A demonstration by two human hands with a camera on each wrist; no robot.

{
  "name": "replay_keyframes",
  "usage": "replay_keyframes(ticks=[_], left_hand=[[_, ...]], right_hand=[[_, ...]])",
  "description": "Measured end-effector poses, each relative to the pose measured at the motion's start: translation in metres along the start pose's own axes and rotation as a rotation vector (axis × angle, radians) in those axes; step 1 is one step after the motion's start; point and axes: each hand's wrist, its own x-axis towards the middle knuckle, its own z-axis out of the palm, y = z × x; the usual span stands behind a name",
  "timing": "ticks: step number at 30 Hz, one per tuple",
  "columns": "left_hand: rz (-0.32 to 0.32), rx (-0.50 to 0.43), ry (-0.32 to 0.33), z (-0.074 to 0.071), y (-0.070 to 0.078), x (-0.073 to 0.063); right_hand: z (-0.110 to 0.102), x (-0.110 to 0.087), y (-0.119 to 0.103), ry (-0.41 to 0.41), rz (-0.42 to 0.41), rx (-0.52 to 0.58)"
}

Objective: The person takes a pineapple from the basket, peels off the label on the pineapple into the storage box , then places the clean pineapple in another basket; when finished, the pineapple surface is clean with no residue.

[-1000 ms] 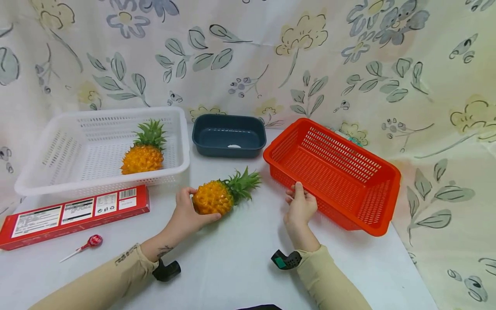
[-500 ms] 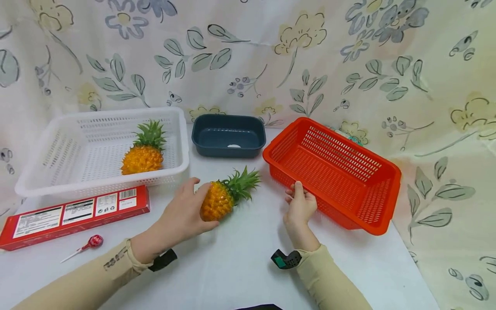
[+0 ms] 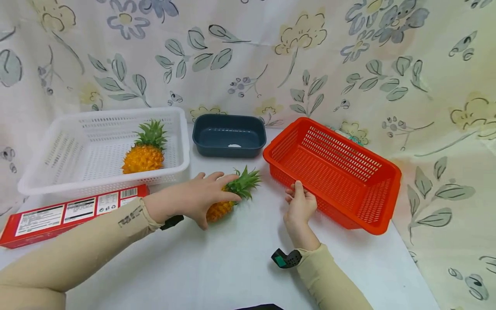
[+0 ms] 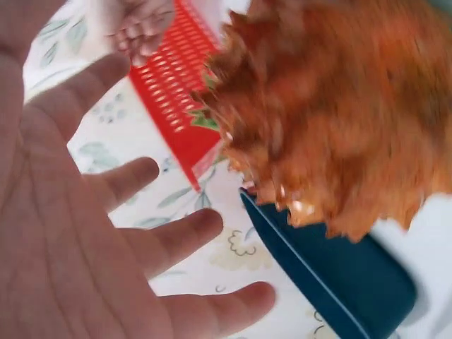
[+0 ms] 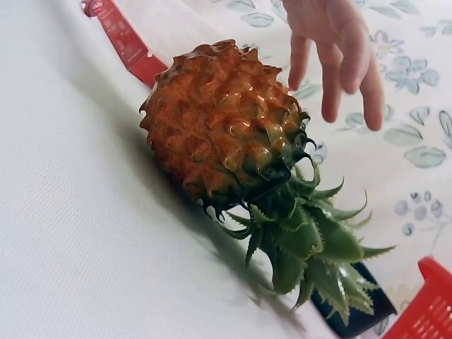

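A toy-like orange pineapple (image 3: 219, 212) with a green leafy crown lies on its side on the white table. My left hand (image 3: 195, 199) is over it with fingers spread, hiding part of its body in the head view. The right wrist view shows the whole pineapple (image 5: 222, 123) and the left hand (image 5: 335, 53) beyond it, fingers hanging loose. In the left wrist view, the open palm faces the spiky fruit with a gap between them. My right hand (image 3: 300, 211) holds the near rim of the red basket (image 3: 333, 172), thumb on top and fingers curled.
A white basket (image 3: 89, 183) at the left holds a second pineapple (image 3: 143, 158). Behind the lying pineapple stands a dark blue bin (image 3: 228, 150). A long red box (image 3: 79, 213) lies before the white basket, partly behind my left sleeve. Floral cloth (image 3: 248, 56) hangs at the back.
My left hand has let go of the pineapple's base end and moved right, over its body toward the crown. The left forearm now hides the lollipop. My right hand stays at the red basket's rim.
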Motion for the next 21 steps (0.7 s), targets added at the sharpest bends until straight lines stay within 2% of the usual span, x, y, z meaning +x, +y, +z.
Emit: replay_keyframes(ticks=[6, 13, 17, 21], left_hand=[[0.015, 0.038, -0.127, 0.000, -0.008, 0.011], [0.001, 0.046, -0.222, 0.009, -0.018, 0.021], [0.002, 0.021, -0.232, 0.013, -0.021, 0.022], [0.021, -0.005, -0.198, 0.014, -0.024, 0.021]], right_hand=[[0.000, -0.001, -0.002, 0.010, 0.026, -0.025], [-0.001, -0.002, -0.003, 0.015, 0.051, -0.049], [-0.001, -0.002, -0.005, 0.012, 0.063, -0.068], [0.000, -0.002, -0.005, 0.010, 0.069, -0.067]])
